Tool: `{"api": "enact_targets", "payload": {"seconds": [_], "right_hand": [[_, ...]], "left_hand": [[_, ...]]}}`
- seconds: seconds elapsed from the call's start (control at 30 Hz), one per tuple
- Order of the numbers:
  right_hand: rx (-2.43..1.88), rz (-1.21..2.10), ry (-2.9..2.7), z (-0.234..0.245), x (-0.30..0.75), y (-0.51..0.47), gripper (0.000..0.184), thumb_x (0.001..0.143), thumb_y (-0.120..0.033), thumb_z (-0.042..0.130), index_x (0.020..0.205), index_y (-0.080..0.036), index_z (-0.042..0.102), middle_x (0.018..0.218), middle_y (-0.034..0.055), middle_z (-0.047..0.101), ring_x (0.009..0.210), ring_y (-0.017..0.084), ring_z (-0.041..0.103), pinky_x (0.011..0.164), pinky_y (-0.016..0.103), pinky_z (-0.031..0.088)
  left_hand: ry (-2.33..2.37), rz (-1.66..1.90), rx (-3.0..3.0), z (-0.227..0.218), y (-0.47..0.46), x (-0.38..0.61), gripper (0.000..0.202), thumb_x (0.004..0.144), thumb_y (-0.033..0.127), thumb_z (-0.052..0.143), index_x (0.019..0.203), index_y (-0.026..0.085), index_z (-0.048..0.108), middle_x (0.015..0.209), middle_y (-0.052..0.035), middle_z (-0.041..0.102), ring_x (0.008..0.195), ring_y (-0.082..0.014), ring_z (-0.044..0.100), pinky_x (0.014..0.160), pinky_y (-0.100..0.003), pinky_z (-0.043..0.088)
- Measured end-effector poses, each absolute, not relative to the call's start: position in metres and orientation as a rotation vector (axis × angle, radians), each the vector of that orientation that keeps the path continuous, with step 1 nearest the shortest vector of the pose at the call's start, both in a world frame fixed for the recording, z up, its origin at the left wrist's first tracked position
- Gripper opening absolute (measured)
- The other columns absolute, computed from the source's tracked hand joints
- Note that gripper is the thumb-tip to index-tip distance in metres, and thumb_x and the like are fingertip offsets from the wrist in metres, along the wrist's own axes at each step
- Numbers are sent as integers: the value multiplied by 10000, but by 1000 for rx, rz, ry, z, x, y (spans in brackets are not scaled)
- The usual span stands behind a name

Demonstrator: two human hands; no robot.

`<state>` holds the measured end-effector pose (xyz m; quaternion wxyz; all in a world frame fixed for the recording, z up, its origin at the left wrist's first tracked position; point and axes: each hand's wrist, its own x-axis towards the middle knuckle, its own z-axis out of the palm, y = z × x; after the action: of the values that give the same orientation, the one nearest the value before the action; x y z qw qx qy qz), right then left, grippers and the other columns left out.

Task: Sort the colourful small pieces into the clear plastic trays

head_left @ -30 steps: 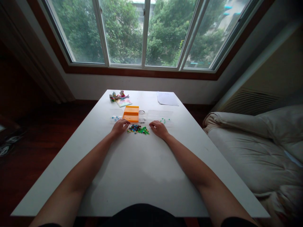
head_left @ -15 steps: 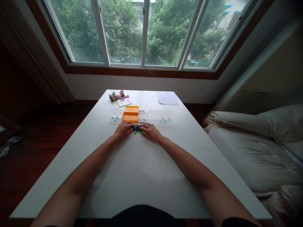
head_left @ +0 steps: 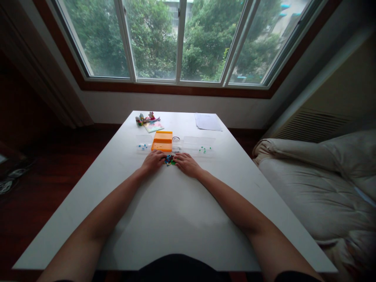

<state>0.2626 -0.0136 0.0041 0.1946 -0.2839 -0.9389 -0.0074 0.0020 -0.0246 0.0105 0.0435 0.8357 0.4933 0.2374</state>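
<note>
A small heap of mixed small pieces (head_left: pixel 169 160), mostly blue, green, brown and yellow, lies on the white table between my hands. My left hand (head_left: pixel 154 159) rests at the heap's left side, fingers stretched toward it and touching its edge. On the other side my right hand (head_left: pixel 188 163) lies palm down, its fingertips at the heap's right edge. Both hands look open, though the undersides of the fingers are hidden. Just beyond them stands an orange open box (head_left: pixel 162 146) with a few tiny bits in it.
Left of the orange box, a clear tray (head_left: pixel 143 139) holds several blue pieces. A clear tray (head_left: pixel 190 141) on the right holds several green ones. Farther back are small figurines (head_left: pixel 141 120), a colourful card (head_left: pixel 154 126) and white paper sheets (head_left: pixel 208 122). A beige sofa (head_left: pixel 293 188) stands right of the table.
My fingers have shifted very slightly at the heap's edges, and some pieces in it lie a little differently. The trays and the box stay where they were.
</note>
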Motion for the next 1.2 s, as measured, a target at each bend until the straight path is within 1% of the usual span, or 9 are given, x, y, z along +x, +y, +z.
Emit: {"api": "enact_targets", "payload": {"seconds": [0.17,0.3,0.43,0.6,0.7,0.87,1.0,1.1,1.2], "right_hand": [[-800,8,-2588,4,263,-13,389,1037,-274,437,1395,-209,576,1409,115,565,1394,225,435,1158,444,330],[-826,29,-2490,8,263,-10,433,1040,-275,412,1458,-220,514,1458,116,517,1404,229,419,1148,446,356],[-843,33,-2411,15,257,-5,445,1055,-303,357,1468,-221,499,1467,111,501,1407,224,410,1141,431,373],[-842,9,-2397,25,240,6,455,1055,-316,351,1477,-211,484,1476,119,484,1399,237,410,1122,431,389],[-831,20,-2385,28,225,18,458,1057,-324,342,1473,-201,487,1476,122,485,1395,242,413,1122,437,391],[-826,117,-2344,23,209,39,462,1061,-334,322,1468,-197,493,1485,116,481,1388,237,425,1128,439,401],[-815,204,-2289,20,218,46,399,1053,-344,373,1340,-209,615,1343,114,600,1279,223,527,1087,406,438],[-875,253,-2257,20,234,45,332,1036,-326,433,1202,-200,691,1142,99,694,1076,203,625,972,356,491],[-958,274,-2241,19,249,40,275,1015,-289,478,1095,-196,724,1024,68,723,936,176,650,888,307,494]], "left_hand": [[1506,747,2543,10,-26,2,256,921,268,569,1109,240,740,1109,-68,701,1074,-239,577,986,-383,471],[1558,835,2469,8,-24,-2,236,928,273,552,1056,244,748,1080,-61,703,1053,-230,589,973,-372,474],[1688,956,2341,5,-18,-11,224,920,255,540,979,232,754,1022,-61,712,1028,-231,602,969,-375,472],[1834,992,2200,-1,-10,-22,213,886,241,545,912,218,755,969,-60,718,920,-220,619,893,-359,493],[1845,977,2193,-2,-8,-23,220,882,247,539,905,217,755,948,-60,720,897,-219,622,885,-357,492],[1833,947,2222,1,-10,-23,232,886,249,524,919,217,752,953,-61,724,923,-222,622,891,-355,487],[1862,897,2217,1,-10,-22,233,886,255,526,925,213,752,946,-67,725,942,-230,619,875,-352,488],[1842,876,2216,1,-11,-21,228,882,267,537,931,212,752,931,-65,720,933,-225,617,857,-344,488],[1813,877,2223,0,-12,-20,215,877,276,556,933,220,755,928,-62,715,934,-224,613,846,-342,489]]}}
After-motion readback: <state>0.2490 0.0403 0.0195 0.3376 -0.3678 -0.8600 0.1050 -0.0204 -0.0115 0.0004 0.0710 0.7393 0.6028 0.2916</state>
